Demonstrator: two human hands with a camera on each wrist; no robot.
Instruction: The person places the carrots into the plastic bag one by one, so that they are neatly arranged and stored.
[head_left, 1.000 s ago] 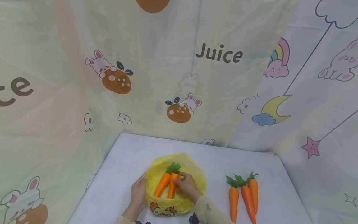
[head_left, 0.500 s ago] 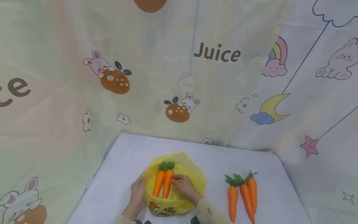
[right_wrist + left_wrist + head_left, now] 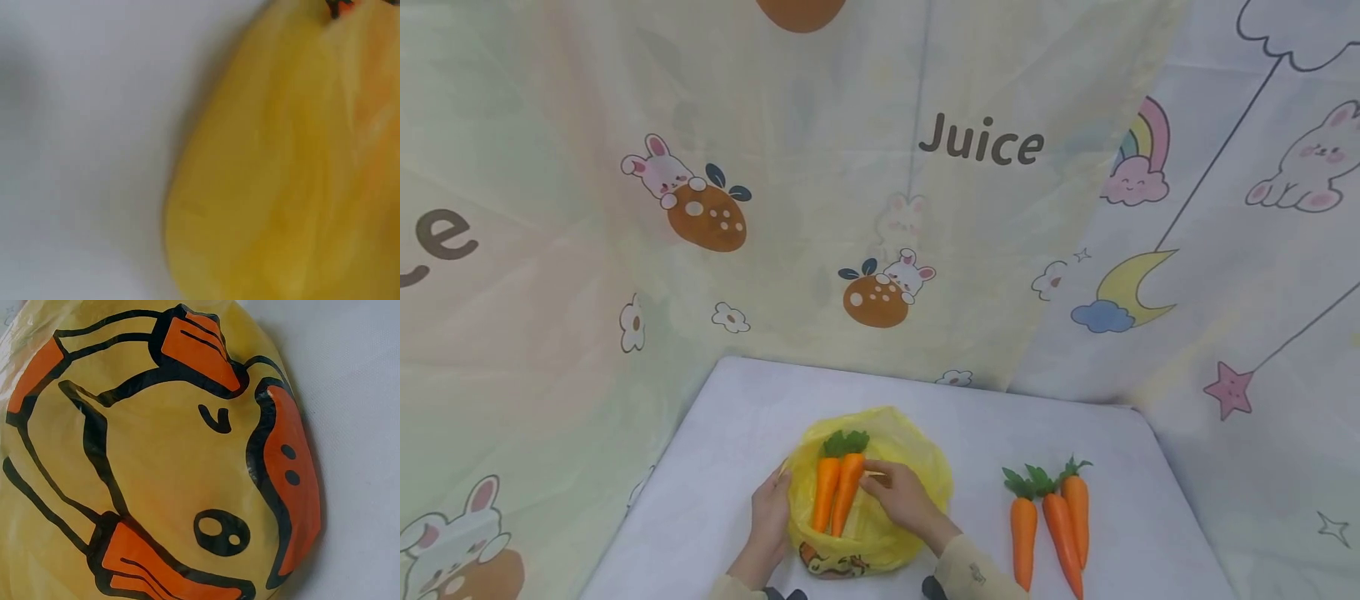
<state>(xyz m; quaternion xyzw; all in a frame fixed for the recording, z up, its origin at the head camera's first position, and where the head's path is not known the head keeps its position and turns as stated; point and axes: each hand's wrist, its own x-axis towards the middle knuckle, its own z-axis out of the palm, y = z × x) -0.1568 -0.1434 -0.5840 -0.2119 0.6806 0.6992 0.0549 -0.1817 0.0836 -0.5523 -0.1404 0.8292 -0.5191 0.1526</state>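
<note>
A yellow plastic bag (image 3: 910,446) with a printed cartoon animal face lies with its mouth spread wide. My left hand (image 3: 769,510) grips the bag's left rim. Two orange carrots with green tops lie side by side in the mouth, the left carrot (image 3: 825,492) and the right carrot (image 3: 848,487). Over the bag's right part, my right hand (image 3: 904,497) has thumb and forefinger apart, their tips at the right carrot's side. In the left wrist view the printed bag (image 3: 162,456) fills most of the picture; the right wrist view shows its blurred side (image 3: 250,187). Neither wrist view shows a hand.
Three more carrots lie on the white table right of the bag: one carrot (image 3: 1023,542) by itself, a middle carrot (image 3: 1060,529) and a right carrot (image 3: 1078,512) touching. Printed cloth (image 3: 805,350) hangs behind the table (image 3: 955,400) and along its sides.
My right hand has loosened its pinch on the right carrot. Both carrots have shifted left and now lie closer together. The left hand keeps its grip on the bag.
</note>
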